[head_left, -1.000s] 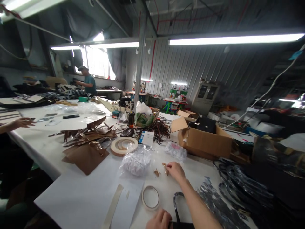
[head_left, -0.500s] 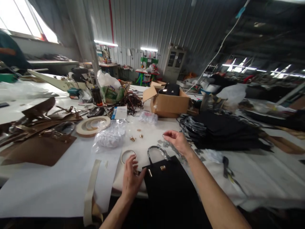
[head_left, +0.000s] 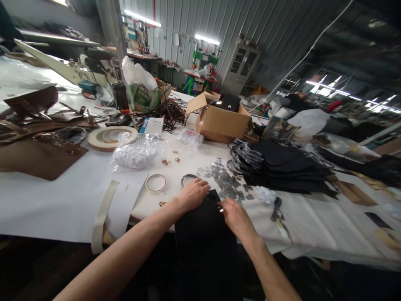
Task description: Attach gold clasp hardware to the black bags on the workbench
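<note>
A black handbag [head_left: 203, 225] hangs over the table's front edge toward me, its plastic-wrapped loop handle [head_left: 185, 179] lying on the table. My left hand [head_left: 196, 193] is closed over the top of the bag, beside the handle, its fingertips partly hidden. At the bag's right edge, my right hand [head_left: 233, 214] has its fingers closed against the black material. A small gold-coloured metal fitting [head_left: 221, 209] shows by those fingers. Any smaller piece inside the right hand is hidden. Just beyond lie many thin grey metal plates [head_left: 230, 184], scattered on the table.
A tape roll [head_left: 156, 183] and small gold fittings [head_left: 166, 161] lie left of the bag. Larger rolls [head_left: 94, 140], a plastic bag of white pieces [head_left: 134, 154] and brown bags [head_left: 40, 150] are further left. Stacked black bags [head_left: 282, 167] and a cardboard box [head_left: 219, 125] stand beyond.
My right hand has come down from above the metal plates, where it pinched a small shiny piece, to the bag's edge. My left hand has moved right onto the bag's top. The view has shifted.
</note>
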Demonstrator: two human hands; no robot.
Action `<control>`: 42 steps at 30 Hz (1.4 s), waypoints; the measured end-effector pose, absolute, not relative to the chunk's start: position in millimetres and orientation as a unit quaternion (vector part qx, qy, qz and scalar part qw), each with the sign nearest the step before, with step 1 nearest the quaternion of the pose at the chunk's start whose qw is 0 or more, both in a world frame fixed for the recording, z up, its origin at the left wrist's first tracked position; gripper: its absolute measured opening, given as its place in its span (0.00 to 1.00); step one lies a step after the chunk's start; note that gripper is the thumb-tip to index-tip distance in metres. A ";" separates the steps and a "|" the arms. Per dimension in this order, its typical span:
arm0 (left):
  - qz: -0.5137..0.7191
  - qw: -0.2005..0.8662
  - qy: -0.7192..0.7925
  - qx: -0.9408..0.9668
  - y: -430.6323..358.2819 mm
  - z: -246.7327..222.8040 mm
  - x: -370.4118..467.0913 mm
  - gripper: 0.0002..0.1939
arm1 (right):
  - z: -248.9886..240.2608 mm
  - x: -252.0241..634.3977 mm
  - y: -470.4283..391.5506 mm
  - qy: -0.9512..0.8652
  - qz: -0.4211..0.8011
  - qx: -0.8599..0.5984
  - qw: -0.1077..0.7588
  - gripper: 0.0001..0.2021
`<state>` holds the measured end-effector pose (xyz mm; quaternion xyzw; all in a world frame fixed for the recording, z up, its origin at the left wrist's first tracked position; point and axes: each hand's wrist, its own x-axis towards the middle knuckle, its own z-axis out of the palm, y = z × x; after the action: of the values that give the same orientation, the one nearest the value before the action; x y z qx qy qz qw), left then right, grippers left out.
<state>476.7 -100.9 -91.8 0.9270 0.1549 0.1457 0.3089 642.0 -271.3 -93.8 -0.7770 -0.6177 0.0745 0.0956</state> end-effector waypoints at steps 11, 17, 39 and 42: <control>0.085 0.320 0.140 0.933 -76.9 -122.2 521.0 0.05 | -140.8 634.3 -293.7 -0.502 0.088 -0.803 0.310 0.21; 0.019 0.314 0.112 0.942 -71.6 -106.8 541.8 0.03 | -153.6 637.1 -277.6 -0.394 0.188 -0.786 0.438 0.24; -0.222 0.391 0.162 0.878 -53.0 -78.8 569.1 0.08 | -170.3 633.3 -274.7 -0.493 0.001 -0.762 0.419 0.13; -0.221 0.426 0.207 0.853 -56.0 -79.1 586.7 0.11 | -169.0 632.4 -273.6 -0.540 -0.041 -0.742 0.396 0.11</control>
<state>586.7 -56.0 -79.1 0.8527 0.2066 -0.2210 0.4258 632.4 -273.6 -169.0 -0.7417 -0.5395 -0.0412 0.3964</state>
